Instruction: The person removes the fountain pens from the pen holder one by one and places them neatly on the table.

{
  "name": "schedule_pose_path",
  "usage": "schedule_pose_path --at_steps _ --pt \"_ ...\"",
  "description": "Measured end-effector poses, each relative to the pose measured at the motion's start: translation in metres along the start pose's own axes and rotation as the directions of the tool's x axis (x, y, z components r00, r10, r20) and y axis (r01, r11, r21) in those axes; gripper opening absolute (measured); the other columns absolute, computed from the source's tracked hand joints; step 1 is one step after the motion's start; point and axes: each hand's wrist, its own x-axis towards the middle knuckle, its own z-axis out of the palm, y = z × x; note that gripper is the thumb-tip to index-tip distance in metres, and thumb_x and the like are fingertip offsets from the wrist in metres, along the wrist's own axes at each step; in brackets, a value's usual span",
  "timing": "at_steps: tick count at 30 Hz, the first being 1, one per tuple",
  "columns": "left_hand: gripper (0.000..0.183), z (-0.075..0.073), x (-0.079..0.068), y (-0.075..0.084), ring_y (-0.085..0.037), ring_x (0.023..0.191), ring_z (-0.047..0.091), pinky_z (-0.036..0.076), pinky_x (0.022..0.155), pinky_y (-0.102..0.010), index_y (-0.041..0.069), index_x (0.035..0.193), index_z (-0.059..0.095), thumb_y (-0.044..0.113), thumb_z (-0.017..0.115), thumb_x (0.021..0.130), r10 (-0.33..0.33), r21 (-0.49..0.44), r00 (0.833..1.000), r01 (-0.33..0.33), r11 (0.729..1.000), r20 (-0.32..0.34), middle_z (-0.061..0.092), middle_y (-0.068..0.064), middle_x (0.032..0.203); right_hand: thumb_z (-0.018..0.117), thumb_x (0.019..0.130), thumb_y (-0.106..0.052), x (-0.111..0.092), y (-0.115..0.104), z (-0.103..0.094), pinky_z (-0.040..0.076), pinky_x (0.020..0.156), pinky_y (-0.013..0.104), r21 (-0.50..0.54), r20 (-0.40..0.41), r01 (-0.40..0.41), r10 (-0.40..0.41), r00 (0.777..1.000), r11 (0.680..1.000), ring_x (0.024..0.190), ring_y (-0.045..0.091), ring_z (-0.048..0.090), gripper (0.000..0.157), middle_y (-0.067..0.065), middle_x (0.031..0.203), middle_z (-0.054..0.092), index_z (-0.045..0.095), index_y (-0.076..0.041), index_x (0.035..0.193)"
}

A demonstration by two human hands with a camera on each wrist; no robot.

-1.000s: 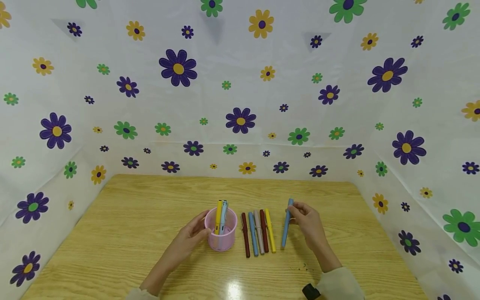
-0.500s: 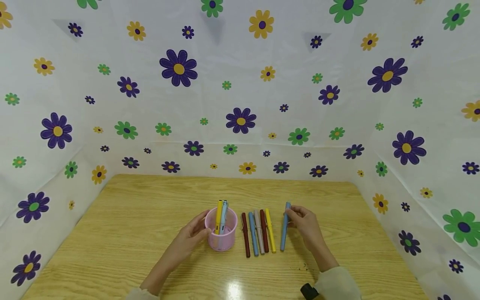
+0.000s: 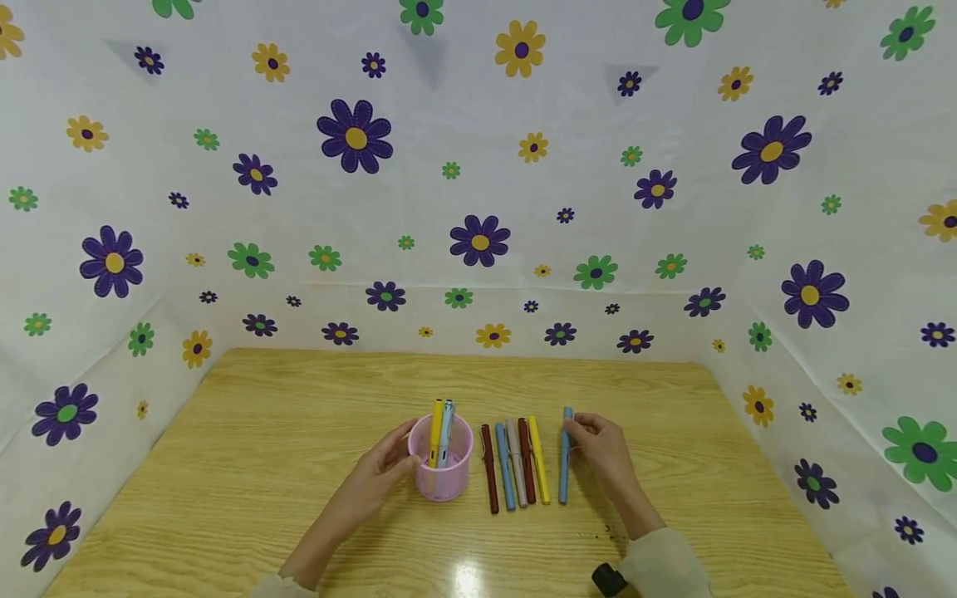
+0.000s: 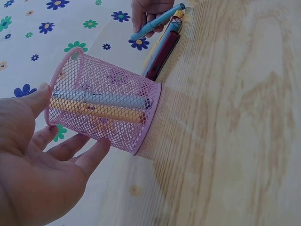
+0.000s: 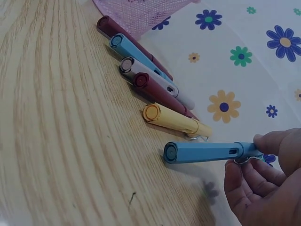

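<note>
My left hand (image 3: 376,475) holds the pink mesh pen cup (image 3: 443,485), thumb by the rim and fingers along its side. Upright in the cup lean a yellow pen (image 3: 436,428) and a pale blue pen (image 3: 446,430). My right hand (image 3: 607,450) pinches a blue pen (image 5: 202,152) by its capped end, thumb on one side and fingers on the other. That pen's far end is at or just over the table, right of the row; contact is hard to tell. Nearest to it in the row is a yellow pen (image 5: 171,117).
Between the cup and the held pen lie several pens side by side, among them a dark red pen (image 3: 489,469), a blue pen (image 3: 505,467) and a grey pen (image 3: 517,463). Flower-printed cloth (image 3: 478,183) surrounds the wooden table (image 3: 299,415). Small dark specks (image 3: 607,531) dot the tabletop.
My right hand has moved a little left and toward me with the blue pen, bringing it closer to the row and nearly parallel to it. The left hand and cup stay put.
</note>
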Motion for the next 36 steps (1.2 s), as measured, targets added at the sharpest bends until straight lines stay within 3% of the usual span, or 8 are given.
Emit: schedule_pose_path --at_steps 12,24,29,36 --pt "0.054 0.0 0.0 -0.003 -0.027 0.128 0.039 0.038 0.101 -0.038 0.023 0.145 0.033 0.023 0.054 0.095 -0.011 0.012 1.0 0.012 1.0 -0.015 0.041 -0.012 0.141 0.065 0.089 -0.021 -0.003 0.0 0.008 0.055 0.064 0.035 -0.101 -0.035 0.038 -0.042 0.999 0.994 0.077 0.024 0.06 0.034 0.016 0.093 0.064 0.061 0.004 0.112" --pt "0.056 -0.001 0.0 -0.001 -0.026 0.129 0.039 0.037 0.102 -0.039 0.019 0.147 0.029 0.021 0.054 0.096 -0.01 -0.009 1.0 0.01 1.0 0.003 0.04 -0.01 0.142 0.065 0.089 -0.021 -0.003 -0.001 0.012 0.055 0.061 0.037 -0.131 -0.049 0.023 -0.03 0.998 0.991 0.074 0.023 0.061 0.032 0.016 0.093 0.066 0.063 0.004 0.109" --pt "0.056 0.0 0.0 -0.001 -0.025 0.13 0.037 0.037 0.102 -0.038 0.022 0.146 0.03 0.024 0.055 0.095 -0.017 -0.014 1.0 0.017 1.0 0.0 0.038 -0.009 0.143 0.065 0.088 -0.021 -0.003 0.0 0.013 0.052 0.057 0.032 -0.15 -0.065 0.024 -0.034 0.997 0.988 0.074 0.022 0.061 0.028 0.015 0.09 0.066 0.065 0.002 0.104" --pt "0.056 -0.001 0.001 -0.003 -0.028 0.129 0.037 0.037 0.101 -0.037 0.017 0.146 0.03 0.023 0.054 0.096 0.001 0.0 1.0 -0.001 1.0 0.0 0.038 -0.013 0.143 0.063 0.089 -0.016 -0.004 0.0 0.014 0.049 0.051 0.025 -0.152 -0.083 0.016 -0.029 0.996 0.988 0.069 0.022 0.06 0.022 0.016 0.083 0.065 0.066 0.003 0.1"
